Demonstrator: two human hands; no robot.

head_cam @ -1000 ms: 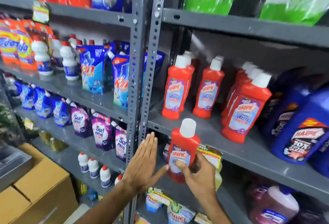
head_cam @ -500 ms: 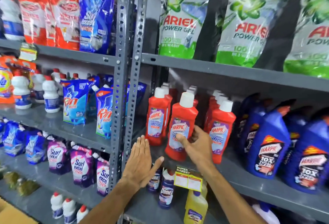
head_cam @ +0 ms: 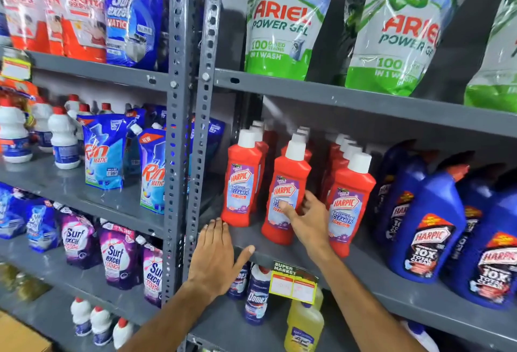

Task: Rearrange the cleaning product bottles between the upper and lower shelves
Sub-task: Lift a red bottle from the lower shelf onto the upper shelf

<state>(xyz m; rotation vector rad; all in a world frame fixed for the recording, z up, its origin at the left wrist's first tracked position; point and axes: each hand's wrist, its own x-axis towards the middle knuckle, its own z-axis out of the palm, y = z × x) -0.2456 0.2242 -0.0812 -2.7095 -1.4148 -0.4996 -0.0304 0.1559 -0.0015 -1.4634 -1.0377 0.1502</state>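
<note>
A red Harpic bathroom-cleaner bottle [head_cam: 288,178] with a white cap stands upright near the front of the grey middle shelf [head_cam: 363,270], between two rows of the same red bottles [head_cam: 243,181] [head_cam: 349,206]. My right hand [head_cam: 310,220] grips its lower half, thumb across the label and fingers behind its right side. My left hand [head_cam: 215,256] is flat with fingers together and thumb spread, resting at the shelf's front edge by the upright post, holding nothing. On the shelf below stand Domex bottles [head_cam: 257,295] and a yellow bottle [head_cam: 303,326].
Blue Harpic jugs [head_cam: 428,226] fill the right of the same shelf. Ariel pouches [head_cam: 282,21] sit on the shelf above. A price tag [head_cam: 293,281] hangs from the shelf edge. A perforated steel post [head_cam: 179,156] separates a left bay of Rin and Surf pouches [head_cam: 106,153].
My right hand has raised the red bottle from below the shelf edge and set it among the red rows. My left hand stayed open near the post. The view tilted upward.
</note>
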